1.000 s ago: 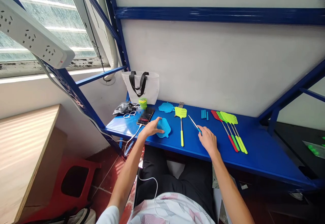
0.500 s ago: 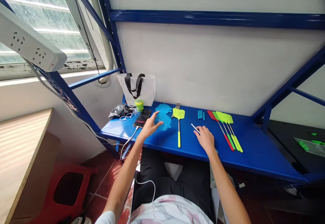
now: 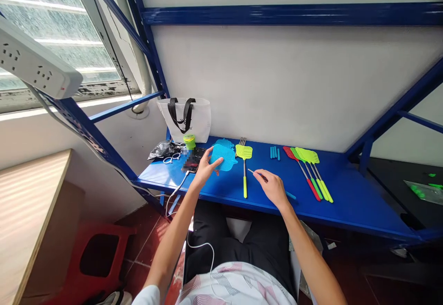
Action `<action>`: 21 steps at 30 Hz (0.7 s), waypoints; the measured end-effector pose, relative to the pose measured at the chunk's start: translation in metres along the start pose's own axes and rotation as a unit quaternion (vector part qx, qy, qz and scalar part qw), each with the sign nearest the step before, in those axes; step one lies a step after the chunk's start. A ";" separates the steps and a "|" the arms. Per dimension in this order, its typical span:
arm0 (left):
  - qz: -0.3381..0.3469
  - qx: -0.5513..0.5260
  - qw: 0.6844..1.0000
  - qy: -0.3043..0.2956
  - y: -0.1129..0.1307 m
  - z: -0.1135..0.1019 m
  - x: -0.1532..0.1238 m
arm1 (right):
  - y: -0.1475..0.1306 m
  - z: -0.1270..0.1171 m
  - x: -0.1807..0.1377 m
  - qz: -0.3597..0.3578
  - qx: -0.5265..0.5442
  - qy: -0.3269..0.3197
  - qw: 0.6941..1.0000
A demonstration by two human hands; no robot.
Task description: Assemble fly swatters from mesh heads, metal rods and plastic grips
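Pinched in my left hand (image 3: 206, 169) is a blue fly swatter head (image 3: 224, 157), raised a little above the table. Behind it, partly covered, more blue swatter heads (image 3: 223, 142) lie on the tabletop. My right hand (image 3: 272, 186) is closed around a thin metal rod (image 3: 252, 171) whose tip points left toward the blue head. A blue handle (image 3: 290, 195) shows past the wrist, in line with that rod; the join is hidden by my hand. Between my hands lies a yellow-green fly swatter (image 3: 244, 169) with its handle toward me.
Short blue handles (image 3: 274, 153) lie at the back. Right of them are a red swatter (image 3: 311, 189) and several green and yellow ones. Metal rods (image 3: 243, 141), a phone (image 3: 194, 158), scissors (image 3: 172, 158), a green tub (image 3: 189, 141) and a white bag (image 3: 187, 119) are at back left.
My left hand has taken hold of a blue swatter head and lifted it. My right hand has moved left with the rod, which now lies flatter. The view has shifted slightly.
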State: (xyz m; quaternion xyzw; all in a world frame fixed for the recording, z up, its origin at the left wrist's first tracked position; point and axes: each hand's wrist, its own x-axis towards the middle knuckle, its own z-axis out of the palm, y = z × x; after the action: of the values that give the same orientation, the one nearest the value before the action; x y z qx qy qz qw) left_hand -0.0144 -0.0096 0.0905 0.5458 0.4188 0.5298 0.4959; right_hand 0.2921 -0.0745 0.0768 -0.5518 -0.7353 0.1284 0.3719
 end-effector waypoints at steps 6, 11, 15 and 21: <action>-0.017 -0.007 1.000 -0.020 0.015 0.013 -0.012 | -0.028 -0.013 -0.008 -0.039 -0.007 0.041 0.998; -0.027 -0.028 0.998 -0.048 0.017 0.024 -0.017 | -0.034 -0.016 -0.011 -0.057 -0.027 0.044 0.997; -0.034 -0.036 0.997 -0.058 0.013 0.027 -0.018 | -0.035 -0.015 -0.011 -0.058 -0.041 0.043 0.997; -0.041 -0.007 0.997 -0.058 0.010 0.028 -0.019 | -0.039 -0.015 -0.013 -0.077 -0.127 0.061 0.987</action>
State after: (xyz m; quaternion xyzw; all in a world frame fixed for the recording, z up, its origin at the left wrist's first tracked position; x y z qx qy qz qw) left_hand 0.0108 -0.0326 0.0983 0.5541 0.4077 0.4794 0.5448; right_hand 0.2759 -0.1038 0.1052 -0.5428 -0.7622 -0.0290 0.3515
